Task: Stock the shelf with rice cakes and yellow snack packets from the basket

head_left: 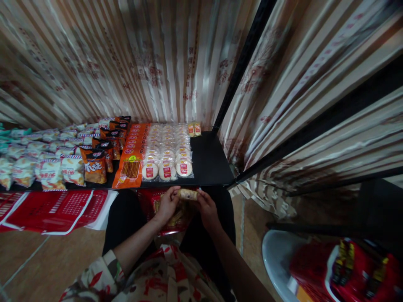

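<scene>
A small pale-yellow wrapped snack pack [188,194] is held level between both hands, just in front of the black shelf's edge. My left hand [169,205] pinches its left end, and my right hand [208,208] grips its right end. Below them, between the knees, a red basket [172,230] contains more yellowish packs [176,219], partly hidden by the hands. On the shelf [208,157], two similar small yellow packs [194,129] stand at the back, beside rows of round white crackers in clear wrappers [167,171].
Left of the crackers lie a flat orange snack bag [130,161], orange-and-black bags [95,165] and many white snack bags [52,173]. A red basket [67,209] with a white handle is below the shelf. A pale stool or basin [273,256] with red packages stands right. Pleated curtains [151,63] and black poles surround the shelf.
</scene>
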Demonstrator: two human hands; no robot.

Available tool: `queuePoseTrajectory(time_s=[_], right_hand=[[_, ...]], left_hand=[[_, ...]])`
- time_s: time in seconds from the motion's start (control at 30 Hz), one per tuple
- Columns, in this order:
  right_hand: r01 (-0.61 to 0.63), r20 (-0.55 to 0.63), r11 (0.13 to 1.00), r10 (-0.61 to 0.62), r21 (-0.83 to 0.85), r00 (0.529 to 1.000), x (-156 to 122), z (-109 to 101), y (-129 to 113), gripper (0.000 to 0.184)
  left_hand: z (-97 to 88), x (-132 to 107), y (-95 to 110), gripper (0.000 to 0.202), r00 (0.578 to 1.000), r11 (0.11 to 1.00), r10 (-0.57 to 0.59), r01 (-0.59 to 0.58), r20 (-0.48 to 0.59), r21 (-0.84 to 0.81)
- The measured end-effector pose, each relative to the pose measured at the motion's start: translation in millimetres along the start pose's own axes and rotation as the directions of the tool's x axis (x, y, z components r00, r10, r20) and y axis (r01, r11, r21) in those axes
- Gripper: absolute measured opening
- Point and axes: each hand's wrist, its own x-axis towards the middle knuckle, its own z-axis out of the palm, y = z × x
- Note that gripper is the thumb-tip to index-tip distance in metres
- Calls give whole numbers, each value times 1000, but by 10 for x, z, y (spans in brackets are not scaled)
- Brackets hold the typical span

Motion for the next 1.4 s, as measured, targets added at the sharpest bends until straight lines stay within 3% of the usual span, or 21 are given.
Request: queuePoseTrajectory(time_s=[0.43, 0.7, 0.9, 1.13, 1.23, 1.4], right_hand=[[-98, 75, 989, 90, 110, 993, 0, -140, -216, 38], [-90, 75, 983, 79, 160, 994, 33, -194, -319, 32], [100, 93, 993, -105, 63, 990, -1, -208, -377, 32], [377, 139, 915, -359, -146, 923, -36, -197, -351, 28], [495, 190, 845, -462, -203, 866, -26, -206, -328, 22], [646, 288, 642, -581, -413, 762, -46, -211, -350, 18]], left_hand=[[184, 71, 188, 36, 999, 999, 37, -38, 33, 28], [297, 139, 304, 34, 999, 998, 35, -37, 39, 47], [378, 144, 543, 28, 998, 998, -42, 44, 44, -44], [459, 205, 701, 17, 997, 979, -70, 77, 45, -187], [471, 233, 735, 12, 996, 970, -72, 81, 46, -230], [477, 271, 780, 10, 994, 951, -81, 98, 69, -294]])
